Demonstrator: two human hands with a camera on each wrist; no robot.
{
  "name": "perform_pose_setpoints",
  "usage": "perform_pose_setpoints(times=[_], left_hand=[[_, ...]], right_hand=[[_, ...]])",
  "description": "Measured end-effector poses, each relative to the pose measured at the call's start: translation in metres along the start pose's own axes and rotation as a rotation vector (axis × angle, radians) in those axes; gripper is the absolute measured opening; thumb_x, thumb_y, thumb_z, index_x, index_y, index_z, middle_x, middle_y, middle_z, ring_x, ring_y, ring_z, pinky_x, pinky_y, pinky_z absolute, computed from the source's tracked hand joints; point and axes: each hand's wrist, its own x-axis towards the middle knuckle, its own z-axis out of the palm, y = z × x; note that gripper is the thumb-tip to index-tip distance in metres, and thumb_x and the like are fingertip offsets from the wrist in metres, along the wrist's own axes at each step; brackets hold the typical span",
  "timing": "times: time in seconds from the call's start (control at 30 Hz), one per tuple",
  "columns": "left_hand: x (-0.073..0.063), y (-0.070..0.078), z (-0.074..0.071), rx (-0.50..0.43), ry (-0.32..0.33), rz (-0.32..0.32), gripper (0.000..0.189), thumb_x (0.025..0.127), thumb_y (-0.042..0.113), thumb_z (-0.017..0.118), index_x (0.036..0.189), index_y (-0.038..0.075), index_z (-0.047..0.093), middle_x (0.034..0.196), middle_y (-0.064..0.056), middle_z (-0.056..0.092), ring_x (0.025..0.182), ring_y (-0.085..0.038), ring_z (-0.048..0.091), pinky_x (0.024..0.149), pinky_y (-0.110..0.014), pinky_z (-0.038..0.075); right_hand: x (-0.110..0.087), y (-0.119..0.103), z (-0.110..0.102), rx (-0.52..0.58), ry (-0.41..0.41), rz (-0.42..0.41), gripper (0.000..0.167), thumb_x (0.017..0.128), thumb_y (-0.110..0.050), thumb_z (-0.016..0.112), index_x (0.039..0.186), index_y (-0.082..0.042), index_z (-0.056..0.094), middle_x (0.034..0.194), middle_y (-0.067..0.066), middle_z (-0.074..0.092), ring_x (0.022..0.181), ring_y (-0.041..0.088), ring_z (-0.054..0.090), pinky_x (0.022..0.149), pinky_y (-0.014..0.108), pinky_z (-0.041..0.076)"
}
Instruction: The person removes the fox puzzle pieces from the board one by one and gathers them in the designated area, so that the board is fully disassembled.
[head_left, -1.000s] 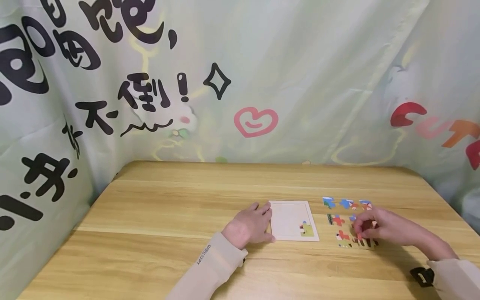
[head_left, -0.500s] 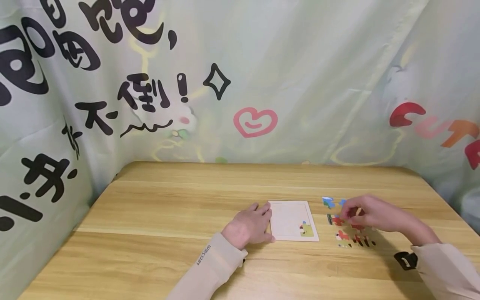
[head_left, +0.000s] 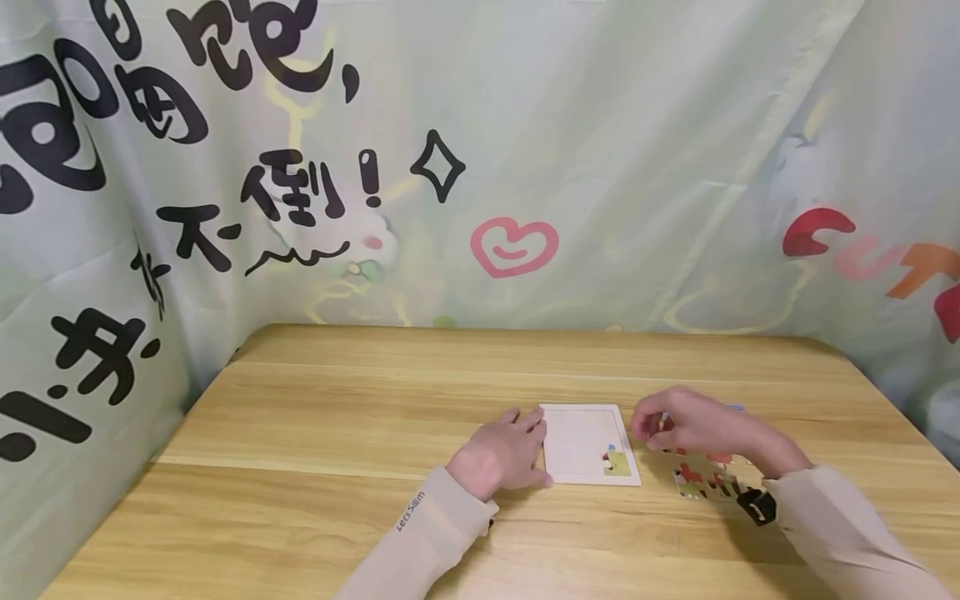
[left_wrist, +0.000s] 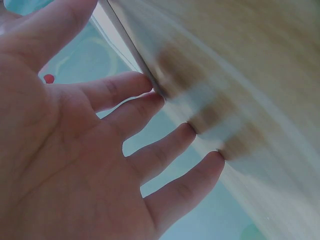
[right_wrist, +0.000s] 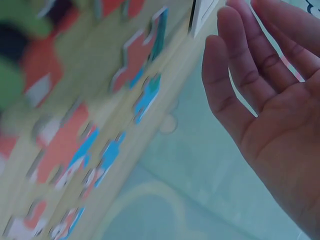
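Observation:
On the table lies a square white puzzle board, with one green-yellow puzzle piece in its lower right corner. My left hand rests at the board's left edge, its fingers spread and straight; in the left wrist view its fingertips touch along that side. Just off the board's right edge, my right hand is held over the table with thumb and fingers drawn together, pinching a puzzle piece that the fingers almost wholly hide. Loose puzzle pieces lie in rows beneath the right hand and wrist.
In the right wrist view, several red and blue loose pieces are spread over the wooden table. A black wrist strap sits near the right cuff. Behind the table hangs a printed curtain.
My right hand has moved left, from over the right-hand loose pieces to beside the board's right edge. My left hand has stayed at the board.

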Motion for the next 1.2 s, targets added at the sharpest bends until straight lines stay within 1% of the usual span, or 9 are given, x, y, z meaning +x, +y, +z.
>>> perform_pose_setpoints(times=[0.17, 0.43, 0.67, 0.93, 1.2], left_hand=[[0.000, 0.000, 0.000, -0.006, 0.000, -0.003, 0.075, 0.097, 0.056, 0.060, 0.156, 0.014, 0.041, 0.165, 0.004, 0.026, 0.149, -0.021, 0.030, 0.114, -0.029, 0.036], [0.001, 0.000, 0.001, 0.013, -0.003, 0.001, 0.074, 0.097, 0.056, 0.059, 0.156, 0.015, 0.041, 0.165, 0.004, 0.026, 0.149, -0.020, 0.030, 0.114, -0.027, 0.034], [0.001, 0.000, 0.001, 0.017, -0.003, -0.001, 0.075, 0.097, 0.057, 0.059, 0.156, 0.015, 0.041, 0.165, 0.005, 0.026, 0.149, -0.020, 0.030, 0.113, -0.028, 0.035], [0.001, 0.000, 0.000, 0.014, -0.009, -0.003, 0.074, 0.097, 0.057, 0.059, 0.157, 0.016, 0.041, 0.165, 0.005, 0.026, 0.149, -0.021, 0.030, 0.113, -0.029, 0.037], [0.001, -0.001, 0.000, -0.009, -0.007, -0.006, 0.074, 0.097, 0.055, 0.060, 0.156, 0.015, 0.041, 0.165, 0.004, 0.026, 0.149, -0.022, 0.030, 0.113, -0.030, 0.036]], right_hand=[[0.011, -0.005, 0.005, 0.017, -0.038, 0.029, 0.019, 0.087, 0.009, 0.067, 0.093, -0.009, 0.070, 0.088, -0.006, 0.067, 0.080, 0.005, 0.060, 0.070, 0.029, 0.055], [0.021, -0.005, 0.012, 0.028, -0.071, 0.015, 0.015, 0.090, 0.007, 0.067, 0.093, -0.007, 0.071, 0.089, -0.006, 0.068, 0.080, 0.008, 0.061, 0.071, 0.029, 0.056], [0.025, -0.003, 0.015, 0.037, -0.078, -0.006, 0.014, 0.090, 0.007, 0.066, 0.093, -0.006, 0.071, 0.090, -0.005, 0.069, 0.080, 0.010, 0.064, 0.071, 0.029, 0.058], [0.027, -0.003, 0.018, 0.080, -0.081, -0.005, 0.016, 0.088, 0.008, 0.068, 0.095, -0.006, 0.070, 0.091, -0.005, 0.067, 0.080, 0.010, 0.061, 0.071, 0.029, 0.056], [0.027, -0.003, 0.021, 0.109, -0.073, 0.034, 0.021, 0.085, 0.012, 0.067, 0.096, -0.006, 0.065, 0.092, -0.001, 0.064, 0.079, 0.011, 0.060, 0.070, 0.029, 0.055]])
